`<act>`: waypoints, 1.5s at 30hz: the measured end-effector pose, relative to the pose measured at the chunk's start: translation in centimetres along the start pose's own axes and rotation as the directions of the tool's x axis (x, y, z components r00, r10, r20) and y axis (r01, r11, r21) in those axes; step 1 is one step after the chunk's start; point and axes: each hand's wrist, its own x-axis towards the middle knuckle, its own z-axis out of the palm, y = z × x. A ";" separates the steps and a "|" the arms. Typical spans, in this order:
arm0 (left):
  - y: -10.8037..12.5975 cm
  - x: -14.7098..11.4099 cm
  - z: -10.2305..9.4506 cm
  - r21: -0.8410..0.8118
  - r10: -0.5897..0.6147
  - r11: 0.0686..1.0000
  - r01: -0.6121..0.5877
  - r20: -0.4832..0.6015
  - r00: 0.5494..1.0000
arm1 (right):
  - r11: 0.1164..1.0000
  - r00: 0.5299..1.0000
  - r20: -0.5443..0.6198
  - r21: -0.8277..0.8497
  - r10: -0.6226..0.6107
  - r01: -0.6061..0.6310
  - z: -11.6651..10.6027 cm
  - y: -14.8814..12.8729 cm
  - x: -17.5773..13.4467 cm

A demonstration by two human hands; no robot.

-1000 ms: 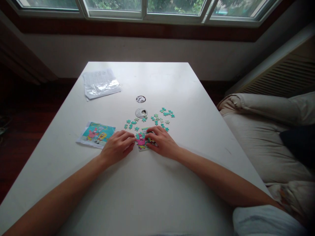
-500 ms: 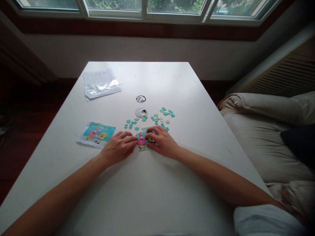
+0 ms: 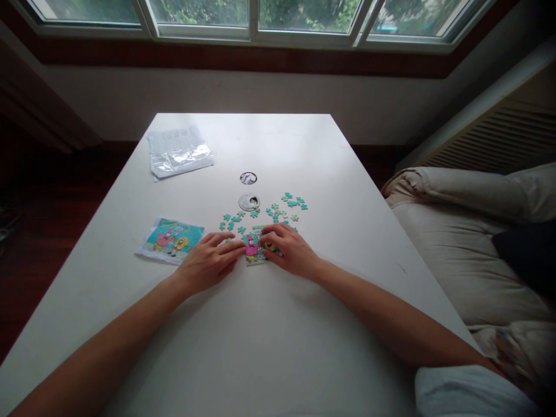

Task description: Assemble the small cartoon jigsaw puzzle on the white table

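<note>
A partly assembled jigsaw puzzle (image 3: 252, 250) with a pink starfish cartoon figure lies flat on the white table. My left hand (image 3: 212, 258) rests at its left edge, thumb and fingertips pressed against it. From the right, my right hand (image 3: 290, 249) reaches over the puzzle with curved fingers, gripping it and hiding much of its right half. Several loose turquoise puzzle pieces (image 3: 236, 219) are scattered just beyond my hands. More loose pieces (image 3: 292, 203) lie farther to the right.
A cartoon picture packet (image 3: 167, 240) lies left of my left hand. Clear plastic wrapping with paper (image 3: 180, 152) sits at the far left of the table (image 3: 269, 347). Two round fittings (image 3: 249, 201) are set in the tabletop. A beige sofa (image 3: 428, 249) stands along the right.
The view has shifted slightly. Both hands stay at the puzzle, the right one a touch farther right. A small turquoise piece now shows beside my left fingers.
</note>
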 end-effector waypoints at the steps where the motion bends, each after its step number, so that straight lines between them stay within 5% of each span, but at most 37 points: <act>1: 0.0 0.0 0.1 0.005 0.002 1.000 -0.002 -0.003 1.000 | 1.000 1.000 -0.023 0.013 0.007 -0.006 -0.3 0.3 0.0; 7: 0.0 -0.1 0.3 -0.029 -0.004 1.000 0.003 -0.016 1.000 | 0.972 0.941 -0.261 -0.035 0.216 -0.233 -2.9 4.1 -0.2; 12: 0.1 0.0 0.2 -0.055 0.002 0.998 -0.002 -0.007 1.000 | 0.901 0.898 -0.252 -0.154 0.360 -0.405 -4.7 7.9 -0.9; 17: 0.2 0.0 0.1 -0.060 0.005 0.998 -0.005 -0.001 1.000 | 0.920 0.920 -0.166 -0.112 0.355 -0.375 -5.2 8.5 -0.9; 28: 0.4 0.1 0.2 -0.084 0.006 0.996 -0.007 -0.011 1.000 | 0.982 0.994 -0.013 -0.157 0.106 -0.107 -3.5 5.9 -0.7; 45: 0.4 0.0 0.8 -0.126 -0.011 0.992 0.009 -0.013 1.000 | 0.965 0.977 0.018 -0.163 0.211 -0.205 -3.1 4.9 0.3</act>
